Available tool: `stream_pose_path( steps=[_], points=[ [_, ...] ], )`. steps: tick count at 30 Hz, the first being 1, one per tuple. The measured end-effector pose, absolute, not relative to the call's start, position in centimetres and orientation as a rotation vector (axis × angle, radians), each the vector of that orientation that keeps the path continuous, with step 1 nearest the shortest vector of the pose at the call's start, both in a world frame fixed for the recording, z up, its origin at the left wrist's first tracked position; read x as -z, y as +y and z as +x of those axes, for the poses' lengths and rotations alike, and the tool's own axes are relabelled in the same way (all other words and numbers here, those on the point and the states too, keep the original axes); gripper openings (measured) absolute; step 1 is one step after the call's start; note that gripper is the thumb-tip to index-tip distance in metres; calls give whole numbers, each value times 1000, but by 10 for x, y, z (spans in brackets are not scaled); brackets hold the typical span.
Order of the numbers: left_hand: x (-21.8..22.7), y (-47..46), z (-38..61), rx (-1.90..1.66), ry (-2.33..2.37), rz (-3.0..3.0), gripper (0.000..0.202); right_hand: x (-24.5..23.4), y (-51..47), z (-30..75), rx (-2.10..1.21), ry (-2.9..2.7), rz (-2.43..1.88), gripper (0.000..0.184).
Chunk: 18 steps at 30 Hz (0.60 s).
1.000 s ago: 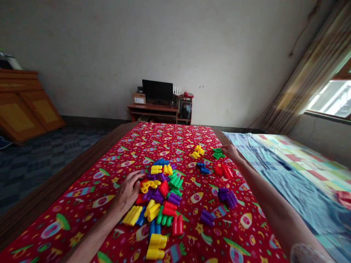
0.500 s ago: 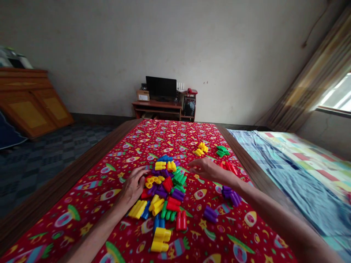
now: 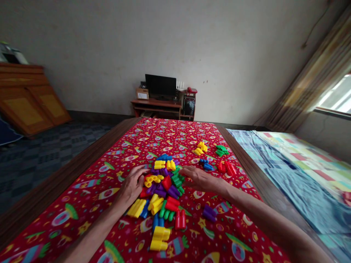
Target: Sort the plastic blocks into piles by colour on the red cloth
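A mixed pile of plastic building blocks, among them a red block (image 3: 166, 182), a purple block (image 3: 173, 191) and a yellow block (image 3: 136, 208), lies on the red patterned cloth (image 3: 109, 219). At the pile's left edge rests my left hand (image 3: 133, 185), fingers spread and curved, thumb beside the yellow tube-shaped blocks (image 3: 151, 180). My right hand (image 3: 196, 178) is at the pile's right side, fingers stretched towards the green blocks (image 3: 177, 179). Nothing shows in either hand. Whether the right fingertips touch a green block I cannot tell.
Right of the pile lie small single-colour groups: yellow blocks (image 3: 200, 148), green blocks (image 3: 221, 150), blue blocks (image 3: 207, 165) and red blocks (image 3: 227, 168). A lone purple block (image 3: 210, 213) lies nearer me. Beyond the table stands a desk (image 3: 156, 105) with a monitor (image 3: 160, 86).
My right hand has moved left to the pile, uncovering the blue group; its forearm now hides the purple group on the right. A purple block in the pile has shifted slightly. My left hand stays.
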State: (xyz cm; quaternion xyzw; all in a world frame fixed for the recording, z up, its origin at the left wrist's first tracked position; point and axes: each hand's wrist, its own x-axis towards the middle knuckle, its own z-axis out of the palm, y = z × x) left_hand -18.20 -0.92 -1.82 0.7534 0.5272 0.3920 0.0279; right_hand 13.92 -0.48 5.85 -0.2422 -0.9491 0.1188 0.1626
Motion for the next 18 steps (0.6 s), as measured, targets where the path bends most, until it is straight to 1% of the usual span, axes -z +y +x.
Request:
stream_pose_path(
  steps=[1, 2, 3, 4, 7, 8, 13, 16, 18],
  points=[
    [19, -9, -182, -1212, 1628, 2323, 38, -58, -6, 138, -345, -2730, -629, 36],
    [19, -9, -182, -1212, 1628, 2321, 39, -57, -7, 136, -341, -2751, -610, 40],
    [19, -9, -182, -1209, 1627, 2322, 39, -56, -7, 133, -324, -2772, -626, 40],
    [19, -9, -182, -1210, 1625, 2323, 40, -54, -8, 130, -290, -2784, -670, 37],
    [20, -9, -183, -1219, 1614, 2331, 40, -53, -8, 126, -162, -2743, -841, 16],
    [21, -8, -183, -1220, 1611, 2334, 39, -55, -6, 128, -136, -2709, -885, 14],
    [31, -4, -186, -1246, 1634, 2323, 40, -82, 27, 176, -72, -2346, -1241, 37],
    [35, -2, -188, -1268, 1620, 2345, 41, -101, 61, 215, 64, -2088, -1692, 44],
    [34, -3, -188, -1264, 1601, 2360, 42, -107, 79, 234, 90, -1969, -1990, 44]
  ],
)
